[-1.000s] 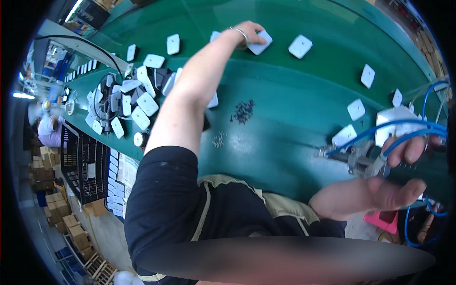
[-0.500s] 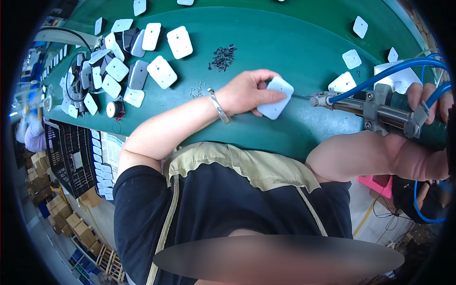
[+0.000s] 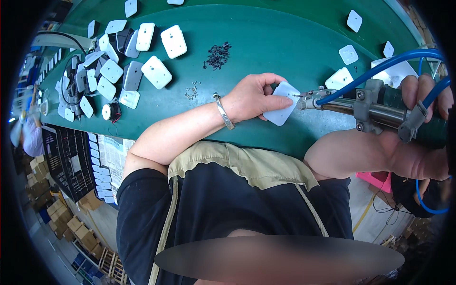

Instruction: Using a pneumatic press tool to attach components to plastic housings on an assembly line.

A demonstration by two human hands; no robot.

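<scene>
Left hand [image 3: 249, 100] clamped on a white cover [image 3: 281, 115]; right hand [image 3: 424, 92] closed around a tool [image 3: 385, 113], tip [image 3: 298, 96] just right of the left grip. Aligning seems in hand, calling for steadiness.

Head view, one item: wide fisheye, left unit of a head-worn, side-by-side pair. Aim: looks downward from head height, upright, unmirrored. Range: close; black shirt [image 3: 204, 209] nearest, lower centre; left hand [image 3: 249, 99] slightly farther, mid-frame. Coverage: table [image 3: 270, 47] across the upper frame; floor [image 3: 107, 221], well farther off, lower left. Straight edges bend toward the dark, rounded rim.
</scene>
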